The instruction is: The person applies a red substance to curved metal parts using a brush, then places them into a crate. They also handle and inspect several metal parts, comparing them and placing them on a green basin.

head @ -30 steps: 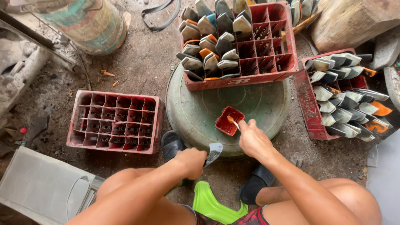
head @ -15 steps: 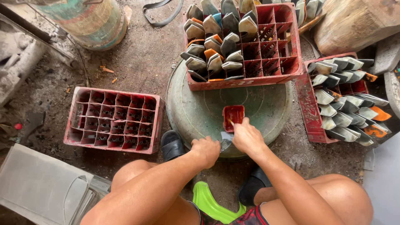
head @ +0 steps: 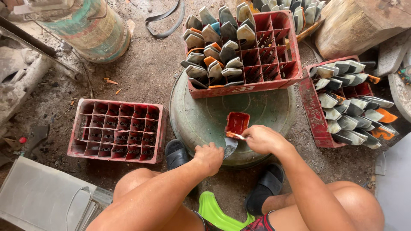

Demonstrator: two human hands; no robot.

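My left hand (head: 209, 156) grips a small grey metal blade (head: 230, 146) by its lower end, at the near edge of a round grey-green lid (head: 205, 119). My right hand (head: 262, 139) holds a thin stick (head: 234, 136) with red paint on it, its tip touching the blade. Just beyond sits a small red dish of paint (head: 237, 122). A red crate (head: 261, 81) on the lid holds several upright blades (head: 214, 47) in its left compartments.
An empty red crate (head: 115, 130) lies on the dirt floor to the left. Another red crate (head: 314, 115) full of blades stands at the right. A painted drum (head: 90, 30) is at the top left, a wooden block (head: 359, 21) at the top right. My feet in black sandals (head: 176, 154) rest beside the lid.
My left hand brought the blade up toward the lid's edge. My right hand moved from the paint dish down to the blade with the stick.
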